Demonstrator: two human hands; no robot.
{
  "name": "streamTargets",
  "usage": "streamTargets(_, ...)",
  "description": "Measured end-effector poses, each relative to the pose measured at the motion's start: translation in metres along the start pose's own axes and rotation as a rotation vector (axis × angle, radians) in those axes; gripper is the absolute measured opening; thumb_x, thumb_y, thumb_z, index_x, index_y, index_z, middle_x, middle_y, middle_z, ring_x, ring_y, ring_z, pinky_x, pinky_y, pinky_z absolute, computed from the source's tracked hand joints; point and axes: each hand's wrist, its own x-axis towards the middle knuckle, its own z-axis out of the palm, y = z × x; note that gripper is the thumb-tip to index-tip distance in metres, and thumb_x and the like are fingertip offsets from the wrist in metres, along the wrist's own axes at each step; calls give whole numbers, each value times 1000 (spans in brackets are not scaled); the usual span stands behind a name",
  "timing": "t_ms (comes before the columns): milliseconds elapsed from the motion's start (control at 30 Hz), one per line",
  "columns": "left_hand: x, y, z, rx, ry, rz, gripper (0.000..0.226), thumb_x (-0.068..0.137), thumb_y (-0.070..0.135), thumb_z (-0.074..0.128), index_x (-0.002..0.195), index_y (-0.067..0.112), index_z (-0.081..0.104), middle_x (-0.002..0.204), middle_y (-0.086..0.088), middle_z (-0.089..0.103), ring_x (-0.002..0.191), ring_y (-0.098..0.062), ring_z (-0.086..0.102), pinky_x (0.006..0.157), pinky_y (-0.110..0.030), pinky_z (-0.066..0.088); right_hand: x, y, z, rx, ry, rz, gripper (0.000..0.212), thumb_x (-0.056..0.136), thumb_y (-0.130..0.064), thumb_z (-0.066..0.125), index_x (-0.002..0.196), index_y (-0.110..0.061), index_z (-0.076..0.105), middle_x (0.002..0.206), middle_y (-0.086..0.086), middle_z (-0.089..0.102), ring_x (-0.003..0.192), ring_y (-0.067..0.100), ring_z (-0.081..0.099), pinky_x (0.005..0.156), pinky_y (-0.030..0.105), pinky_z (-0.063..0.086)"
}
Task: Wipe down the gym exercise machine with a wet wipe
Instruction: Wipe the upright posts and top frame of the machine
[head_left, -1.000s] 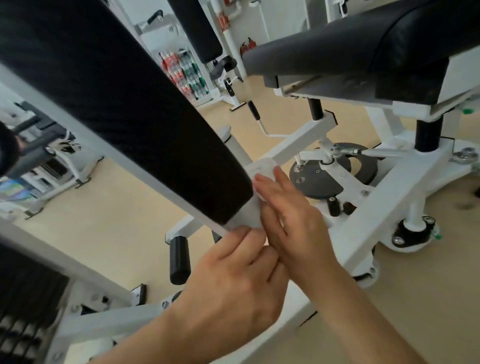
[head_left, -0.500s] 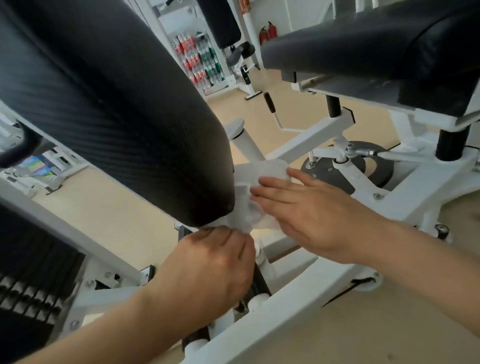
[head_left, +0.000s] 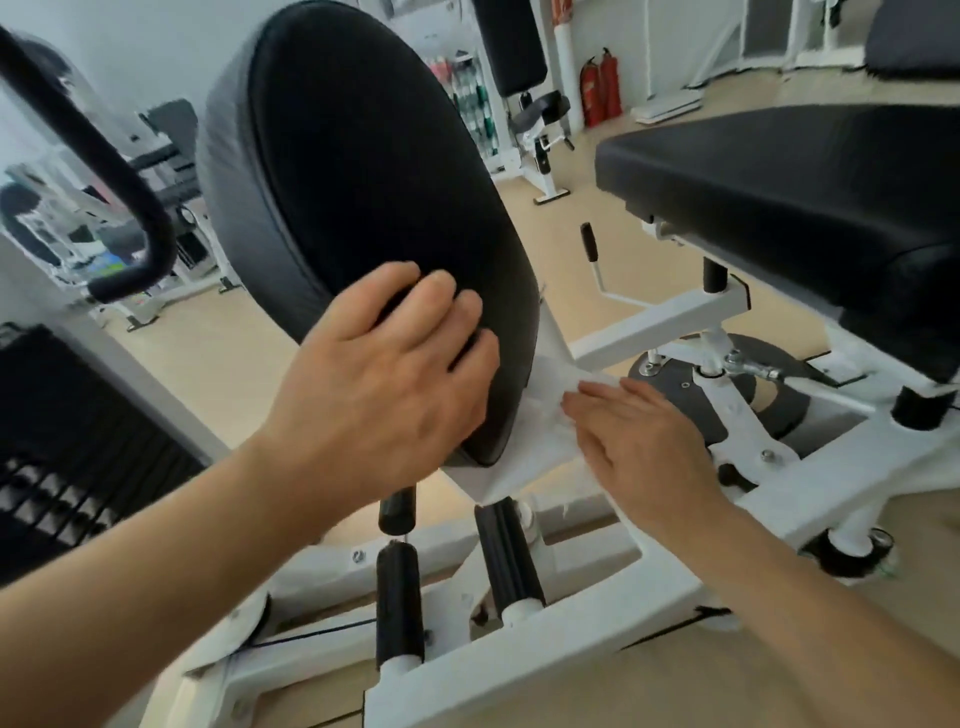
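Wipe (head_left: 545, 410) under the flat, open right hand (head_left: 644, 447) could bunch or slip off the frame (head_left: 660, 314), since nothing grips it, while the open left hand (head_left: 384, 384) steadies the pad (head_left: 363, 156) beside it.

The gym machine (head_left: 519, 644) has a white-painted steel frame standing on the floor, with black cylindrical sleeves on its lower posts. Its black padded backrest (head_left: 363, 171), oval and tilted, rises at the left. A flat black seat pad (head_left: 779, 176) sits at the right. The wet wipe (head_left: 540, 410), white and crumpled, lies against the white bracket just below the backrest's lower end, pressed under the straight fingers of the right hand (head_left: 644, 441).
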Motion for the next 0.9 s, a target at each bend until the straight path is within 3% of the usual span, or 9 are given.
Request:
streamTargets(233, 0, 1, -10, -11, -55, 44, 32, 99, 25, 41, 108, 12, 68, 119, -10, 65, 115, -30, 56, 98, -39, 35, 5, -34, 16, -21, -63, 13, 6, 81, -18, 76, 78, -13, 76, 86, 5, 75, 86, 22, 71, 88, 37, 54)
streamTargets(400, -6, -12, -9, -252, 0, 51, 36, 96, 8, 34, 107, 11, 68, 115, -7, 68, 113, -25, 53, 94, -35, 36, 39, -53, -27, 723, 381, 488, 28, 98, -25, 55, 86, -5, 70, 61, -14, 55, 53, 3, 50, 52, 11, 38)
streamTargets(433, -6, -14, -8, -308, 37, 31, 39, 98, 7, 29, 106, 11, 67, 114, -7, 68, 111, -25, 53, 92, -35, 38, 50, -71, -27, 799, 409, 432, 32, 100, -28, 51, 96, -2, 69, 70, -16, 58, 63, -3, 55, 59, 8, 41)
streamTargets(500, -7, -15, -6, -361, 113, -63, 32, 101, 13, 33, 107, 10, 64, 120, -13, 63, 111, -29, 50, 92, -37, 41, 63, -109, -13, 864, 266, 251, 47, 104, -35, 39, 138, -4, 49, 128, -2, 60, 123, 6, 54, 96, 26, 49)
streamTargets(567, -11, -20, -6, -267, 175, -257, 23, 98, 19, 49, 116, 13, 62, 133, -16, 52, 119, -33, 43, 98, -43, 39, 59, -121, 11, 602, 158, 119, 63, 105, -45, 29, 157, -16, 6, 164, 0, 10, 151, 20, 13, 118, 47, 28)
streamTargets(667, -12, -38, -6, -253, 124, -623, 64, 87, 35, 66, 143, 18, 41, 155, -13, 26, 141, -30, 22, 118, -36, 18, 58, -104, 28, 434, 139, 103, 65, 102, -58, 12, 152, -31, -18, 162, -13, -16, 151, 17, -1, 120, 50, 17)
streamTargets(734, -9, -47, -4, -654, 91, -873, 79, 89, 44, 60, 152, 26, 17, 160, 2, 17, 146, -10, 15, 119, -22, 13, 76, -100, 21, 436, 190, 118, 65, 101, -61, 9, 152, -31, -18, 162, -12, -16, 151, 16, -3, 121, 49, 13)
streamTargets(800, -2, -48, 3, -1126, 183, -980, 72, 93, 45, 51, 151, 39, 8, 157, 13, 23, 141, 2, 24, 118, -32, 25, 105, -105, 11, 410, 237, 88, 67, 102, -57, 11, 154, -22, -11, 163, -4, -11, 151, 18, -3, 123, 47, 8)
streamTargets(900, 1, -35, 7, -1286, 313, -990, 61, 95, 37, 43, 145, 42, 7, 157, 13, 22, 141, 4, 25, 118, -31, 26, 128, -106, 0, 257, 238, -128, 69, 103, -51, 16, 153, -7, -1, 162, 10, -1, 151, 25, 2, 122, 46, 9)
